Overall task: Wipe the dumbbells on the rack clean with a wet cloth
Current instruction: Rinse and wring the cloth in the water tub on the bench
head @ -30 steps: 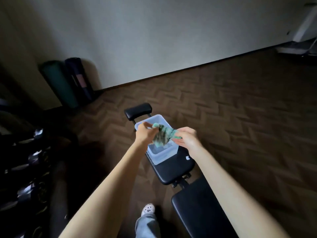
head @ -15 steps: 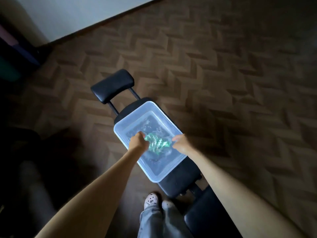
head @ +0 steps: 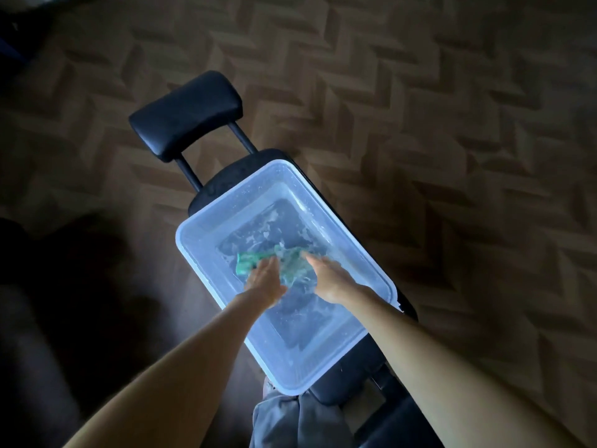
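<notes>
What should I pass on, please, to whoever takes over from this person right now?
Left hand: fingers fairly straight, pressing the green cloth under water; the view is blurred.
Right hand: likewise, fingers reaching onto the cloth's other end.
The cloth lies in the clear plastic tub of water, which stands on the black bench.
Done: the cloth is soaking.
Left: wring it out, go to the rack and wipe the dumbbells; neither is in view.
</notes>
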